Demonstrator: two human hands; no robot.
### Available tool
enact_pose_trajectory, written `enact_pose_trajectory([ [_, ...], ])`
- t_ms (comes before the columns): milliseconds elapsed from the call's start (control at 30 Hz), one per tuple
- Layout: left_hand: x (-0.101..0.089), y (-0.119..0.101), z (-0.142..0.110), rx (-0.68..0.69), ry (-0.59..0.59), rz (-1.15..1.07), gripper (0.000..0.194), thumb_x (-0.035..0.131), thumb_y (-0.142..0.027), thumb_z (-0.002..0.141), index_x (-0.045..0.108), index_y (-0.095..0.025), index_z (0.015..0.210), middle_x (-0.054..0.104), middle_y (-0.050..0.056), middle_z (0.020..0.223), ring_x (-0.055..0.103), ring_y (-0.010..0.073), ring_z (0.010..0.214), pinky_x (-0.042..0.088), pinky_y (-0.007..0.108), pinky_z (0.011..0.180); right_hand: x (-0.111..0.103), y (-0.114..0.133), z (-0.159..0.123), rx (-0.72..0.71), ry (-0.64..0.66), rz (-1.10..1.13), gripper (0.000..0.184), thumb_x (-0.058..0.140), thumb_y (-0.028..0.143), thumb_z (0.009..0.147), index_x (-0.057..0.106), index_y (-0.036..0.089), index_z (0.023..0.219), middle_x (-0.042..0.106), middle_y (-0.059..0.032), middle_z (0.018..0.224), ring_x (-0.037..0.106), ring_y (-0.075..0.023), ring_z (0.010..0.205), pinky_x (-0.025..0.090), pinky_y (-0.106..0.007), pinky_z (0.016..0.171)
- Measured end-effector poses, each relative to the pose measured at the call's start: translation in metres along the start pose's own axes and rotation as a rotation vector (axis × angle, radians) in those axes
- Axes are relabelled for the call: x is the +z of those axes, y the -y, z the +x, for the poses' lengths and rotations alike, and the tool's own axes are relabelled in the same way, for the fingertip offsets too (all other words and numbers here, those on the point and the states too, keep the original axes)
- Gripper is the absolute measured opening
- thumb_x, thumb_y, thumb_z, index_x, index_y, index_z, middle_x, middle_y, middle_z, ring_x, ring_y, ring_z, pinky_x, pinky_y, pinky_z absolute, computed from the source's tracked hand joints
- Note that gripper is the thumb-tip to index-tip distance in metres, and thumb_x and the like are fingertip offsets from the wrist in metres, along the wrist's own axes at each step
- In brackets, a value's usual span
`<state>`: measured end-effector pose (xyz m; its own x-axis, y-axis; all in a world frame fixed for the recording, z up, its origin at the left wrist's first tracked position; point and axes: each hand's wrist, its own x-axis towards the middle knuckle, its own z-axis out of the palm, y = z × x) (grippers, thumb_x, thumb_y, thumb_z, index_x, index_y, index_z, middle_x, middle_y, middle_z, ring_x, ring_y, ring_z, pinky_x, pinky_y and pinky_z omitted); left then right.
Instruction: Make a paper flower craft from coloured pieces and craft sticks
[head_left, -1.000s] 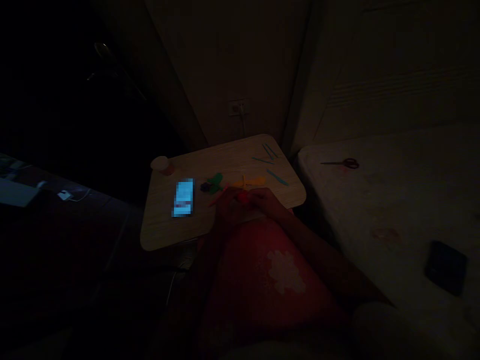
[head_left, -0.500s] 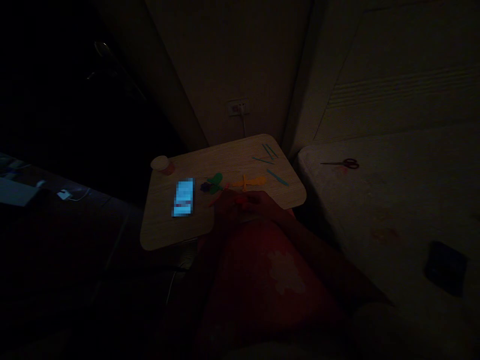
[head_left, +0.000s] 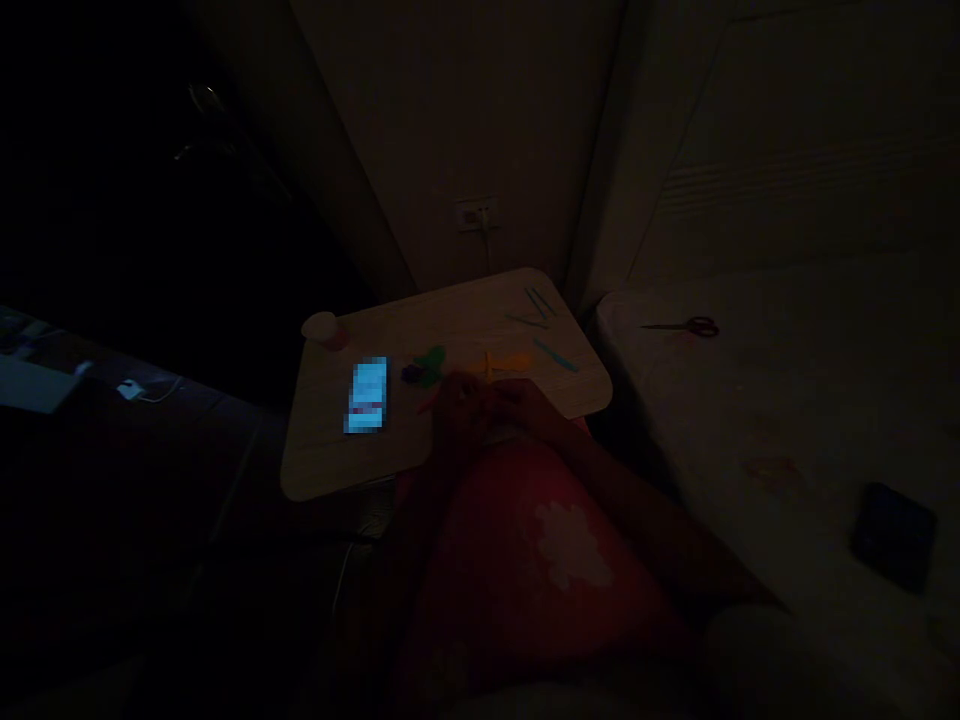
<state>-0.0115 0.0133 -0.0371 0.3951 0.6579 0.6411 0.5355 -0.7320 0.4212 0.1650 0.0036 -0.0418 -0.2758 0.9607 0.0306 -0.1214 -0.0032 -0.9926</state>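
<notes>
The light is very dim. My left hand [head_left: 457,405] and my right hand [head_left: 521,405] meet at the near edge of the small table [head_left: 322,465], fingers curled together. Between them is a red-orange piece that looks like modelling clay, now mostly covered by the fingers. Just left of my left hand lies a thin orange-red strip [head_left: 427,404]. A green leaf-like shape [head_left: 430,364] and a dark purple lump [head_left: 412,374] sit beyond it. Past my right hand there is a flat yellow-orange shape [head_left: 510,362].
A lit phone [head_left: 367,395] and a tub with a pale lid [head_left: 322,326] stand on the left. Several blue sticks [head_left: 556,355] lie at the right. On the pale surface beside the table are scissors [head_left: 686,327] and a dark square object [head_left: 892,537].
My left hand has turned slightly, its fingers lifting and curling toward my right hand. The red-orange piece that showed between the hands is now covered. The picture is darker.
</notes>
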Motion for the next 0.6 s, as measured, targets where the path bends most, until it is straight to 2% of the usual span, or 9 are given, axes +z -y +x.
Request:
enact_pose_trajectory([
  [133,-0.0011,-0.0031,0.0019,-0.03,0.002,-0.022,0.019,0.064,-0.029,0.09,0.076,-0.021,0.102,0.057,0.006,0.102,0.057,0.0215,0.096,0.053,0.038,0.088,-0.0016,-0.001,0.0005,0.003,0.017,0.079,0.034,0.082,0.045,0.074,0.076,0.014,0.086,0.072,-0.0033,0.078,0.061,-0.014,0.069,0.047,-0.025,0.064],
  [267,-0.0026,-0.0075,0.0033,-0.038,-0.005,-0.062,0.023,0.065,-0.023,0.086,0.074,-0.02,0.107,0.057,0.007,0.108,0.06,0.0218,0.1,0.054,0.037,0.087,-0.0026,-0.0003,-0.0005,-0.023,0.03,0.101,0.033,0.081,0.046,0.077,0.078,0.015,0.09,0.076,-0.0048,0.083,0.067,-0.0165,0.076,0.052,-0.027,0.071],
  [467,-0.0057,-0.0102,0.0047,-0.049,0.03,-0.109,0.039,0.068,-0.03,0.087,0.066,-0.022,0.125,0.062,0.009,0.113,0.061,0.0255,0.108,0.052,0.044,0.098,-0.0053,0.0011,-0.0037,-0.037,-0.034,0.023,0.035,0.081,0.05,0.078,0.079,0.015,0.085,0.075,-0.0051,0.079,0.065,-0.0157,0.069,0.051,-0.026,0.065],
  [600,-0.006,-0.0081,0.0045,-0.012,0.071,-0.173,0.037,0.066,-0.035,0.091,0.068,-0.021,0.126,0.064,0.009,0.112,0.062,0.0252,0.105,0.051,0.045,0.1,-0.0075,0.0014,-0.0054,-0.07,-0.052,0.023,0.037,0.081,0.052,0.078,0.079,0.016,0.085,0.076,-0.0054,0.081,0.065,-0.0166,0.071,0.052,-0.027,0.066],
])
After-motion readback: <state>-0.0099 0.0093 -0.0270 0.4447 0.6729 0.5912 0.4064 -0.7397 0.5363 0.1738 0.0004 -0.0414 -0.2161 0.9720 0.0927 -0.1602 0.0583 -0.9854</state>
